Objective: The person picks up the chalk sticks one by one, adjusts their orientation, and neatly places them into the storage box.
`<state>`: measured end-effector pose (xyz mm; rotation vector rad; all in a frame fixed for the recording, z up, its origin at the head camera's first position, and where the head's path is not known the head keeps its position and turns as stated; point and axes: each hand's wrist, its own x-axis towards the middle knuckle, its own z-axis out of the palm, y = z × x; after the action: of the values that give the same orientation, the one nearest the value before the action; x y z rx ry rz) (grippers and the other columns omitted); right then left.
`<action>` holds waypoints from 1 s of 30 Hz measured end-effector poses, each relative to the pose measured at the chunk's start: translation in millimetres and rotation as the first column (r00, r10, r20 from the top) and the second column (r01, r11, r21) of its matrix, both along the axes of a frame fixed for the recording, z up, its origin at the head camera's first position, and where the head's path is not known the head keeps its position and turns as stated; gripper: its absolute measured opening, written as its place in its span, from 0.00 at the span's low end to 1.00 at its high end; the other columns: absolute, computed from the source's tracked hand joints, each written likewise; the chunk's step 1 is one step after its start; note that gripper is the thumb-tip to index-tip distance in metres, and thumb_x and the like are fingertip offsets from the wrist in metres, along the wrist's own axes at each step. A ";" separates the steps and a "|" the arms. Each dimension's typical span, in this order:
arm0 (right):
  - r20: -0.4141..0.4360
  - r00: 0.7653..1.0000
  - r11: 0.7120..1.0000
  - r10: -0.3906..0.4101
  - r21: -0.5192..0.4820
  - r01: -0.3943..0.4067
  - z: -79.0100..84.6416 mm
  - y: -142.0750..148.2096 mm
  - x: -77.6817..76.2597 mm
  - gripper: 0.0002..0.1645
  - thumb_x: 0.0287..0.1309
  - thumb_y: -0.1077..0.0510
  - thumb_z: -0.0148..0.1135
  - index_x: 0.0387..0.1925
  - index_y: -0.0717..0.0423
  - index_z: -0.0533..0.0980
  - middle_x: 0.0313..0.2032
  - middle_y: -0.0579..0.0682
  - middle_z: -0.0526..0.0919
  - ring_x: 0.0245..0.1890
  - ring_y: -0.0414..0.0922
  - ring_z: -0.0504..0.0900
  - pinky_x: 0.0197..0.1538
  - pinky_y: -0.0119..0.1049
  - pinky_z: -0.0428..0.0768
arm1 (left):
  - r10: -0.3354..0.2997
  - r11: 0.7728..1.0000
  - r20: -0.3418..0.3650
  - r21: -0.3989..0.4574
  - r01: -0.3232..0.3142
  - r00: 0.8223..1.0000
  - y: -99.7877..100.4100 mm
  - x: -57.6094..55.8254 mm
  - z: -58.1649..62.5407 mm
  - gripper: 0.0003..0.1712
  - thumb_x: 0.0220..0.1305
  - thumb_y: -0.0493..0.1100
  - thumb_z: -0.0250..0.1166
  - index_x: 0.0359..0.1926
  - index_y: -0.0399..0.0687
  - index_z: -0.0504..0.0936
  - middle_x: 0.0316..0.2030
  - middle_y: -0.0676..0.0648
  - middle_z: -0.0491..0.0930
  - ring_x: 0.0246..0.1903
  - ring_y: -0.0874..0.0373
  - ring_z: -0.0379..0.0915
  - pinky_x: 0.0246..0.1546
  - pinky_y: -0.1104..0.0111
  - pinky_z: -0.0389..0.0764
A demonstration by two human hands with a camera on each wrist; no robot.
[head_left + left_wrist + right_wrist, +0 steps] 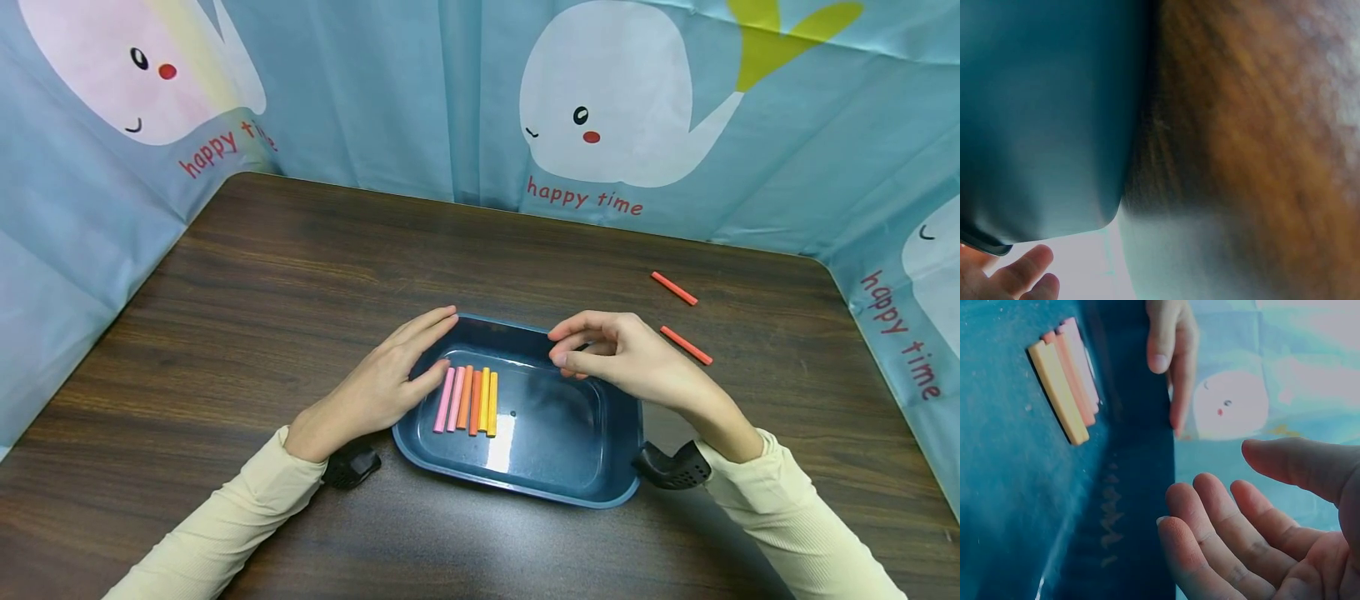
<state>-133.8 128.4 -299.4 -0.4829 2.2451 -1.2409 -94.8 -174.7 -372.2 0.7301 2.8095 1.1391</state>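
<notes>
A dark blue plastic tray (517,493) stands on the table. Inside, toward its left end, chalk sticks lie side by side in a row: two pink (444,400), two orange (465,398) and two yellow (492,405). My left hand (382,375) rests at the tray's left rim, fingers extended along the back corner and thumb over the inner side. Above the back right part of the tray hovers my right hand (615,354), its fingers loosely bent. The right wrist view shows a gap between that thumb (1297,464) and the fingers, with nothing held.
Two red chalk sticks, one farther back (674,288) and one nearer (686,345), lie on the wooden table (225,333) beyond the tray's right end. A light blue curtain (390,92) with whale prints surrounds the table's back and sides.
</notes>
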 end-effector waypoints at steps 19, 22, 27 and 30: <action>-0.090 0.992 0.996 -0.090 -0.024 0.089 3.2 31.3 5.7 0.19 0.66 0.58 0.63 0.57 0.57 0.75 0.47 0.61 0.86 0.43 0.47 0.88 0.47 0.39 0.86 | -0.001 1.000 0.004 0.000 0.001 1.000 1.0 -0.2 0.5 0.34 0.70 0.40 0.59 0.74 0.40 0.61 0.76 0.42 0.56 0.75 0.45 0.54 0.72 0.45 0.61; -0.103 0.990 0.995 -0.100 -0.035 0.097 3.6 39.1 7.4 0.19 0.66 0.57 0.62 0.57 0.56 0.74 0.46 0.56 0.87 0.43 0.44 0.88 0.46 0.36 0.86 | -0.003 1.000 0.009 0.000 0.003 1.000 1.2 -0.3 0.2 0.34 0.70 0.40 0.59 0.74 0.40 0.61 0.76 0.42 0.56 0.75 0.45 0.53 0.72 0.45 0.61; -0.118 0.987 0.992 -0.113 -0.065 0.106 3.0 51.7 9.0 0.20 0.67 0.59 0.61 0.58 0.58 0.73 0.46 0.50 0.88 0.44 0.41 0.88 0.46 0.33 0.85 | 0.002 1.000 0.020 0.001 -0.002 1.000 1.1 0.2 2.0 0.35 0.70 0.41 0.59 0.74 0.41 0.61 0.76 0.43 0.56 0.75 0.46 0.53 0.72 0.46 0.60; -0.134 0.984 0.992 -0.118 -0.070 0.109 0.0 57.1 8.5 0.21 0.67 0.59 0.61 0.59 0.59 0.73 0.46 0.48 0.88 0.44 0.40 0.88 0.46 0.32 0.85 | 0.004 1.000 0.020 0.000 -0.004 1.000 0.9 0.3 2.3 0.35 0.70 0.41 0.60 0.74 0.41 0.61 0.76 0.43 0.56 0.75 0.46 0.53 0.72 0.46 0.60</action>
<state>-125.3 185.5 -299.5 -0.4826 2.3842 -1.3763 -94.4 -173.7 -369.9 0.7096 2.7957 1.1410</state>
